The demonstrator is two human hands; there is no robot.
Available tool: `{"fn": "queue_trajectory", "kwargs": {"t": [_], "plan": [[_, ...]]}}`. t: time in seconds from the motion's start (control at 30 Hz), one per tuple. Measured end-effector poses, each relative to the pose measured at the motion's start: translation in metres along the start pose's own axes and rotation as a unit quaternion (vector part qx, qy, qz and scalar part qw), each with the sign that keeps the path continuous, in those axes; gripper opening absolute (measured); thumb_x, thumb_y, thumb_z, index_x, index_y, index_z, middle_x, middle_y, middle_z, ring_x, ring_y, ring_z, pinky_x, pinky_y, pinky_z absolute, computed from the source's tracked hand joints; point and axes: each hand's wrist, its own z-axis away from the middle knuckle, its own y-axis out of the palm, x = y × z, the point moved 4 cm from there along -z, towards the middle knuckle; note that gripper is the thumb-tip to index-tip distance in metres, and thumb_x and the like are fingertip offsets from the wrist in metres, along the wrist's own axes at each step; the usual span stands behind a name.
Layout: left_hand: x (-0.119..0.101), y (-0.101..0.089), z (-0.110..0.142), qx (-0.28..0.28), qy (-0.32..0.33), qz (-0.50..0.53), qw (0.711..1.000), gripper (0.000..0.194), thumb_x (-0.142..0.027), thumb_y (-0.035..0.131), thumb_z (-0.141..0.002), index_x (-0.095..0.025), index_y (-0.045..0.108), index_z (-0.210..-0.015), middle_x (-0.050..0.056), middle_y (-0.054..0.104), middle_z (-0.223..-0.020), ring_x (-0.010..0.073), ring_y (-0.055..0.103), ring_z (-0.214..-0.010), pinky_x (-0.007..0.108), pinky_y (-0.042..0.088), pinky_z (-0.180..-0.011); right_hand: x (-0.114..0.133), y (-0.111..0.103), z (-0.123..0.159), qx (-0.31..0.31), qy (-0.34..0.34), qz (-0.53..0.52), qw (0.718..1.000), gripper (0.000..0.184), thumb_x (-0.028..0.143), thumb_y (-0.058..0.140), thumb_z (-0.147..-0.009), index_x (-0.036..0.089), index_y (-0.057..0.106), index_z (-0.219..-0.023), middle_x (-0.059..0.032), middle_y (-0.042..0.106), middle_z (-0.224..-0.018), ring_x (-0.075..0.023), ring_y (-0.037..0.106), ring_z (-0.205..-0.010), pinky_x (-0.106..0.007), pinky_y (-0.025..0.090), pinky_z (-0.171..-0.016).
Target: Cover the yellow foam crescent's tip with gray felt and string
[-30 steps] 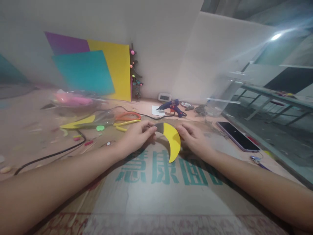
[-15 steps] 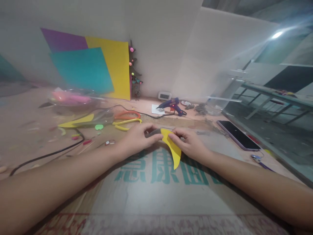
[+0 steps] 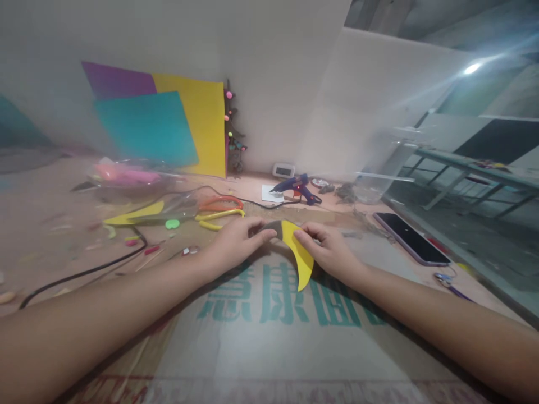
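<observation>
Between my two hands is a curved crescent piece with a yellow face (image 3: 302, 255) and a dark grey end (image 3: 274, 226); it looks like thin foam or card sheet. My left hand (image 3: 236, 244) pinches the grey end between thumb and fingers. My right hand (image 3: 330, 247) grips the yellow part near its top, thumb on the front face. The yellow tip points down toward the table, above a sheet printed with green characters (image 3: 280, 294). Both hands are closed, and their rear fingers are partly hidden.
Scissors with orange and yellow handles (image 3: 221, 206) lie left of a blue glue gun (image 3: 295, 186) with a red light. A phone (image 3: 410, 238) rests at right. Coloured sheets (image 3: 147, 129) lean on the wall. A black cord (image 3: 84, 272) crosses the left side, among scraps.
The view has tilted slightly, so the surroundings sit a little lower. More of the grey end shows beside my left thumb. Both hands keep their hold on the crescent.
</observation>
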Motion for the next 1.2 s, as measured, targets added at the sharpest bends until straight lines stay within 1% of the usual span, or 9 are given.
{"fn": "queue_trajectory", "kwargs": {"t": [0.23,0.3,0.37,0.47,0.67,0.87,1.03,1.13,1.2], "plan": [[-0.0014,-0.0021,-0.0024,-0.001,0.000,-0.013,1.000,0.038,-0.040,0.041,-0.095,-0.017,0.057,-0.069,0.000,0.059,-0.068,0.0160,0.055,-0.068,0.026,0.036,-0.062,-0.0044,0.0003,-0.0044,-0.009,0.020,-0.043,0.999,0.032,0.038,0.045,-0.092,0.018,0.052,-0.068,0.0012,0.050,-0.062,-0.0130,0.047,-0.059,-0.025,0.035,-0.053],[-0.0029,-0.0020,-0.0027,-0.010,0.000,-0.012,1.000,0.037,-0.039,0.040,-0.095,-0.017,0.058,-0.071,0.000,0.060,-0.069,0.0164,0.055,-0.069,0.027,0.037,-0.063,-0.0038,0.0011,-0.0052,-0.006,0.014,-0.050,0.999,0.032,0.038,0.044,-0.092,0.019,0.051,-0.068,0.0013,0.050,-0.062,-0.0130,0.046,-0.059,-0.025,0.034,-0.053],[-0.0034,-0.0015,-0.0027,-0.024,-0.004,-0.012,1.000,0.029,-0.039,0.046,-0.092,-0.017,0.061,-0.082,0.001,0.063,-0.078,0.0173,0.056,-0.074,0.027,0.038,-0.066,-0.0036,0.0017,-0.0059,-0.003,0.011,-0.055,0.998,0.032,0.039,0.044,-0.092,0.019,0.051,-0.067,0.0012,0.050,-0.063,-0.0133,0.046,-0.059,-0.025,0.035,-0.054],[-0.0016,0.0014,-0.0022,-0.020,-0.016,0.001,1.000,0.028,-0.041,0.049,-0.090,-0.016,0.061,-0.085,0.001,0.063,-0.075,0.0164,0.055,-0.070,0.026,0.038,-0.061,-0.0040,0.0016,-0.0063,-0.005,0.010,-0.062,0.998,0.032,0.038,0.044,-0.092,0.018,0.052,-0.069,0.0009,0.051,-0.064,-0.0138,0.047,-0.061,-0.025,0.035,-0.054],[0.0019,0.0015,-0.0020,-0.026,-0.026,-0.020,0.999,0.038,-0.048,0.045,-0.091,-0.017,0.054,-0.070,-0.001,0.056,-0.063,0.0148,0.051,-0.061,0.025,0.034,-0.054,-0.0053,0.0011,-0.0058,-0.021,-0.015,-0.085,0.996,0.032,0.038,0.044,-0.092,0.019,0.049,-0.066,0.0019,0.049,-0.061,-0.0128,0.044,-0.058,-0.025,0.033,-0.053],[0.0036,0.0002,-0.0010,-0.030,-0.034,-0.010,0.999,0.037,-0.048,0.046,-0.091,-0.016,0.056,-0.074,0.000,0.059,-0.067,0.0165,0.055,-0.065,0.025,0.038,-0.057,-0.0066,0.0018,-0.0067,-0.013,-0.003,-0.085,0.996,0.033,0.040,0.045,-0.091,0.019,0.047,-0.066,0.0026,0.045,-0.061,-0.0123,0.043,-0.059,-0.024,0.032,-0.053],[0.0000,0.0003,0.0001,-0.015,-0.017,0.023,0.999,0.032,-0.046,0.050,-0.090,-0.016,0.062,-0.091,0.002,0.064,-0.080,0.0171,0.057,-0.071,0.026,0.040,-0.061,-0.0075,0.0008,-0.0062,-0.016,0.008,-0.064,0.998,0.035,0.042,0.043,-0.092,0.019,0.045,-0.065,0.0030,0.044,-0.061,-0.0123,0.042,-0.058,-0.024,0.031,-0.052],[-0.0011,-0.0013,-0.0004,-0.021,-0.021,-0.002,1.000,0.035,-0.045,0.046,-0.091,-0.016,0.057,-0.074,0.000,0.059,-0.068,0.0162,0.054,-0.065,0.026,0.038,-0.059,-0.0084,0.0012,-0.0057,-0.009,0.012,-0.068,0.998,0.035,0.043,0.043,-0.092,0.019,0.048,-0.067,0.0028,0.044,-0.061,-0.0124,0.043,-0.058,-0.024,0.032,-0.052],[-0.0009,-0.0024,-0.0008,-0.029,-0.022,-0.016,0.999,0.035,-0.044,0.045,-0.092,-0.018,0.054,-0.070,-0.001,0.056,-0.064,0.0157,0.052,-0.063,0.026,0.037,-0.058,-0.0086,0.0016,-0.0052,-0.003,0.012,-0.072,0.997,0.035,0.043,0.043,-0.093,0.018,0.049,-0.069,0.0025,0.045,-0.062,-0.0125,0.043,-0.059,-0.024,0.032,-0.052]]}}
